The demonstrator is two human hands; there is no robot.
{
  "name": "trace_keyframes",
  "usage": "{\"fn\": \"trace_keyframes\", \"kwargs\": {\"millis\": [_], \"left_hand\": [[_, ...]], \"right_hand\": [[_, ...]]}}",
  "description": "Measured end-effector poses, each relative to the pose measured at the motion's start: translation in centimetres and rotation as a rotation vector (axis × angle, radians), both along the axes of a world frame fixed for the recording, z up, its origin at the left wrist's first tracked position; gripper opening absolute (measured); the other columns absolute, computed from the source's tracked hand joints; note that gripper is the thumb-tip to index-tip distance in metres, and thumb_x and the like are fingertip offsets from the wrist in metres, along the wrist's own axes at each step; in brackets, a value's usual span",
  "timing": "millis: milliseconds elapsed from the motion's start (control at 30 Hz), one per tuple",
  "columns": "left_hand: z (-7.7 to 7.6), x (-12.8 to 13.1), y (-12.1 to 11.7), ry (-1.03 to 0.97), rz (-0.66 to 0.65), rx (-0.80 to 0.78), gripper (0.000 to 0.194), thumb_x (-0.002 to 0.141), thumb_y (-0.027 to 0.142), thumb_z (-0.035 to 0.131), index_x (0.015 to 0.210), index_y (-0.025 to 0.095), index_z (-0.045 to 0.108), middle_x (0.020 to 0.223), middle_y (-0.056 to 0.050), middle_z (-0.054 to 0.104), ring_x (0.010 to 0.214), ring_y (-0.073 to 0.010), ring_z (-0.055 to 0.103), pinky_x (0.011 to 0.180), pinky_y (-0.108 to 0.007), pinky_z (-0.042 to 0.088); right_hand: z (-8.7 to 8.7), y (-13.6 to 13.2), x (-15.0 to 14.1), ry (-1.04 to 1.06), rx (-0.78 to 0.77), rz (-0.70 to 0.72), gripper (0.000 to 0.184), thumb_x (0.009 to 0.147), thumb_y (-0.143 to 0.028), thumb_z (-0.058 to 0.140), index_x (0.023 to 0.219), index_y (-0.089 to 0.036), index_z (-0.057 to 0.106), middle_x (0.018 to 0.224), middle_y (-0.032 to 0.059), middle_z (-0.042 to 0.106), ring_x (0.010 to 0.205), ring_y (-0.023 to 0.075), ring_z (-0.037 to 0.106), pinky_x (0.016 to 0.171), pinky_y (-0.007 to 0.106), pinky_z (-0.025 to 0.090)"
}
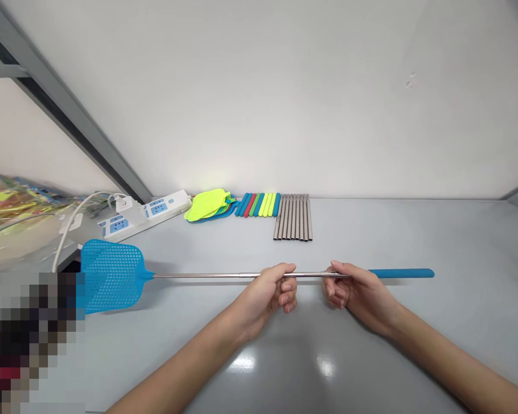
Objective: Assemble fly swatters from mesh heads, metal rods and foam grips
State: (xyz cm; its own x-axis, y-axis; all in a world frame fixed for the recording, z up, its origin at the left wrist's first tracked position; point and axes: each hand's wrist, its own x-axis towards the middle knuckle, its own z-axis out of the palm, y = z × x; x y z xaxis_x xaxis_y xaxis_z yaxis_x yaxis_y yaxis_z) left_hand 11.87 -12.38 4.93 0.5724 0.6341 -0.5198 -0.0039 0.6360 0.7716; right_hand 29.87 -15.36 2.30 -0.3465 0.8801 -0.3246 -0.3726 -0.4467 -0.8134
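- Grey bench point(414, 339): loose swatter heads point(207, 205), handles point(265, 205) and metal rods point(292, 221) lie unjoined near its back edge.
- Blue swatter point(111, 279), joined end to end, spans mid-bench.
- Left grip point(270, 287) pinches its shaft point(198, 275); right grip point(360, 287), beside its handle.

Pale wall point(311, 103), glossy grey tabletop point(457, 253).

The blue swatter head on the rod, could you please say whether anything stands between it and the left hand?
Nothing visible does: only the metal rod runs from the left hand to the swatter head.
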Motion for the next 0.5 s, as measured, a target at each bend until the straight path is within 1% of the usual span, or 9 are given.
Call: {"fn": "trace_keyframes", "kwargs": {"millis": [233, 333, 500], "left_hand": [[-0.3, -0.11, 0.07, 0.023, 0.008, 0.02, 0.036, 0.074, 0.039, 0.039, 0.046, 0.018, 0.028, 0.04, 0.005, 0.025, 0.043, -0.0091, 0.033, 0.055, -0.024, 0.03], [-0.34, -0.11, 0.16, 0.026, 0.009, 0.019, 0.037, 0.074, 0.039, 0.039, 0.046, 0.018, 0.028, 0.041, 0.005, 0.025, 0.043, -0.0088, 0.033, 0.054, -0.024, 0.03], [-0.47, 0.0, 0.11, -0.015, 0.008, 0.077, 0.039, 0.075, 0.042, 0.041, 0.047, 0.018, 0.028, 0.042, 0.006, 0.024, 0.043, -0.0083, 0.032, 0.053, -0.024, 0.029]], "right_hand": [[0.26, 0.03, -0.19, -0.067, 0.009, 0.004, 0.04, 0.079, -0.042, 0.041, 0.055, -0.013, 0.055, 0.048, -0.002, 0.032, 0.047, 0.0096, 0.034, 0.05, 0.024, 0.027], [0.25, 0.01, -0.28, -0.071, 0.016, 0.026, 0.042, 0.08, -0.044, 0.038, 0.057, -0.013, 0.056, 0.048, -0.0013, 0.034, 0.047, 0.0103, 0.035, 0.05, 0.024, 0.028], [0.1, 0.02, -0.39, -0.07, 0.05, 0.05, 0.044, 0.082, -0.044, 0.032, 0.066, -0.012, 0.059, 0.047, 0.0007, 0.039, 0.049, 0.0118, 0.036, 0.05, 0.025, 0.028]]}}
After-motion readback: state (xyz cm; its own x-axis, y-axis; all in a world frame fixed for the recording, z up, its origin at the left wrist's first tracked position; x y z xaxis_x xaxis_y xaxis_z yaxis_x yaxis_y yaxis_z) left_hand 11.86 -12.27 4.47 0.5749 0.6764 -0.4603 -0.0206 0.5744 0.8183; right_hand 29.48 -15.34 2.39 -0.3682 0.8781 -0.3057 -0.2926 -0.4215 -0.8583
